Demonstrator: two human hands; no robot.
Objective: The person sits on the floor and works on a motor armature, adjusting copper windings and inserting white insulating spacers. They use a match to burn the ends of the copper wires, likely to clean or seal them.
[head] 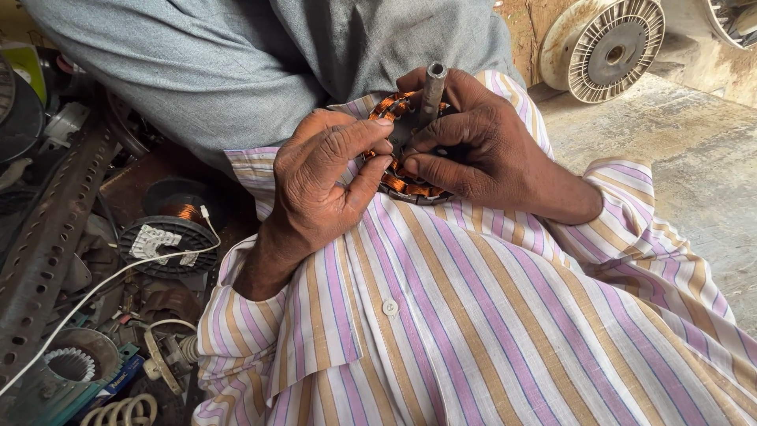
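Holding: both hands close around a round motor stator (410,177) wound with copper coils, resting on the person's lap against the striped shirt (489,315).
Left hand: the left hand (323,177) lies over the stator's left side, fingers curled, thumb and forefinger pressed to the coils at the near edge; it grips the stator rather than lying spread.
Right hand: the right hand (473,150) wraps the stator's right side, fingers bent inward across the top of the windings, fingertips almost meeting the left hand's.
Shaft: a grey metal shaft (433,88) stands up from the stator's centre, between the two hands, tilted slightly away from the camera.
Stator position: middle of the view, upper half, mostly hidden under the fingers; only an orange arc of winding and a strip of laminated rim show.
Left clutter: a black spool of copper wire (175,229) sits on the floor beside the left forearm, with a white cable (118,276) trailing across it and a perforated metal angle bar (47,244) further left.
Upper right: a pale ribbed motor cover (611,47) leans on the concrete floor (694,158), well apart from the hands.
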